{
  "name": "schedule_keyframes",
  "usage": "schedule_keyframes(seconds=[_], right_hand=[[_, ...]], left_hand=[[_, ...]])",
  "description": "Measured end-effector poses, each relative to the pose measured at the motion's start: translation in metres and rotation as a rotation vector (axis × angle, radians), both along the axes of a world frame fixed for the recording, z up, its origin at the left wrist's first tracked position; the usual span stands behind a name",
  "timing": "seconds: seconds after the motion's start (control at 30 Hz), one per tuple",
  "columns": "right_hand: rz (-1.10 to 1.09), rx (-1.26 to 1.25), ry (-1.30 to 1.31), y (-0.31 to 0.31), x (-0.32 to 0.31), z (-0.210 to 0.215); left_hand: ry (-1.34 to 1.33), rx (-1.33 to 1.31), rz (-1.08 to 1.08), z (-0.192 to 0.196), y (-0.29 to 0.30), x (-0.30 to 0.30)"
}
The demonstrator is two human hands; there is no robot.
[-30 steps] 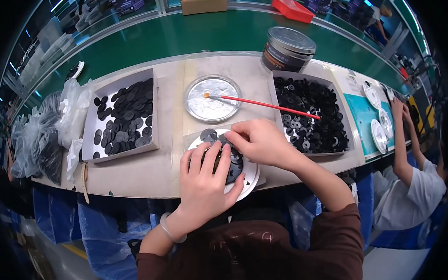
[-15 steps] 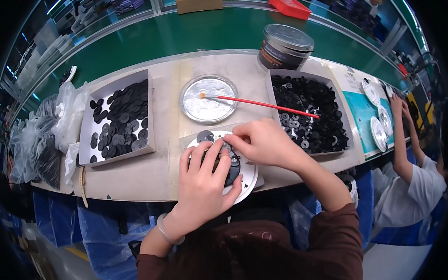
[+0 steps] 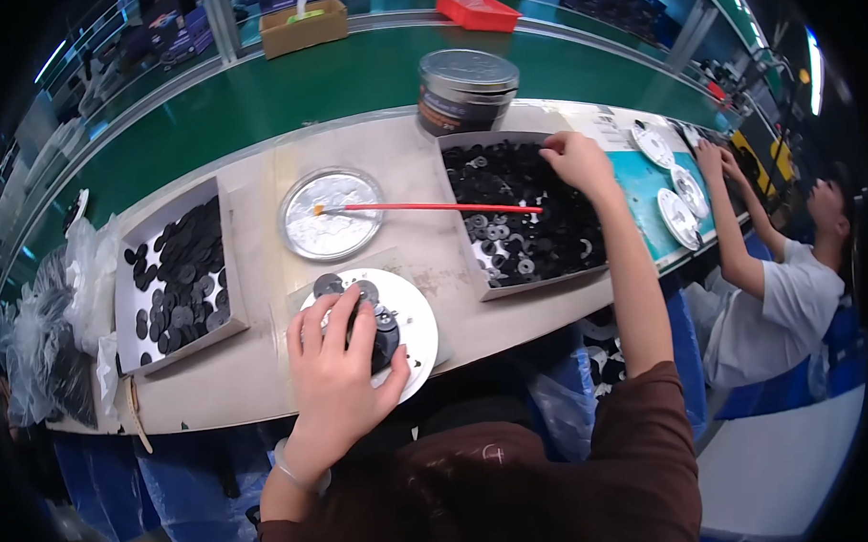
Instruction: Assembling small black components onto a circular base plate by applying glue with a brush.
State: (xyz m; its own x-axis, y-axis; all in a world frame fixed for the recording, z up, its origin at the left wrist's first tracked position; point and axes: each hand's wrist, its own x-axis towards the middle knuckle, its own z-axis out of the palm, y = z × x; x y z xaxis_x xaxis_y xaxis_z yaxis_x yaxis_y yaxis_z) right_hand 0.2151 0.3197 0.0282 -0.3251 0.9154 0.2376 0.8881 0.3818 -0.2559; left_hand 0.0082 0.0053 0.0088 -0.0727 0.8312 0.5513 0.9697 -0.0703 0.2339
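My left hand (image 3: 337,375) curves over a white round plate (image 3: 418,315) close to the table's front edge, its fingers and thumb gripping the black and grey gear assembly (image 3: 387,335) on it. That hand covers part of the gears. Up in the far right part of a white box (image 3: 492,290) filled with small black gears (image 3: 508,187), my right hand (image 3: 583,165) has its fingers bent together at the pile. Whatever its fingertips hold is hidden. A red-handled brush (image 3: 441,208) rests across a round silver lid (image 3: 331,246) and this box.
At left stands a box (image 3: 232,278) of black discs (image 3: 190,265) beside clear plastic bags (image 3: 90,283). A tin (image 3: 466,88) stands behind the gear box. Further right are white plates (image 3: 681,219) on a teal mat (image 3: 636,183) and another person (image 3: 774,297) at work.
My right hand has left the white plate and reached right into the box of black gears. My left hand stays on the gear assembly. The whole view has shifted and turned.
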Motion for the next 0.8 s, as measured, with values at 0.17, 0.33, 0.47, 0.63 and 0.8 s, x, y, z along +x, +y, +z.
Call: schedule_keyframes(seconds=[0.17,0.33,0.47,0.63,0.8], right_hand=[[0.032,0.073,-0.066,0.005,-0.023,-0.018],[0.026,-0.008,-0.103,-0.001,-0.029,-0.014],[0.072,0.05,0.006,-0.001,-0.022,-0.015],[0.052,0.062,0.064,-0.001,-0.015,-0.011],[0.103,0.13,0.231,-0.017,-0.023,0.002]], left_hand=[[-0.002,0.025,0.007,-0.003,-0.002,-0.001],[0.0,0.023,-0.002,-0.003,-0.002,-0.001],[-0.003,0.02,0.0,-0.004,-0.003,0.0],[-0.011,0.013,-0.001,-0.004,-0.004,0.0],[-0.01,-0.002,0.022,-0.003,-0.005,-0.001]])
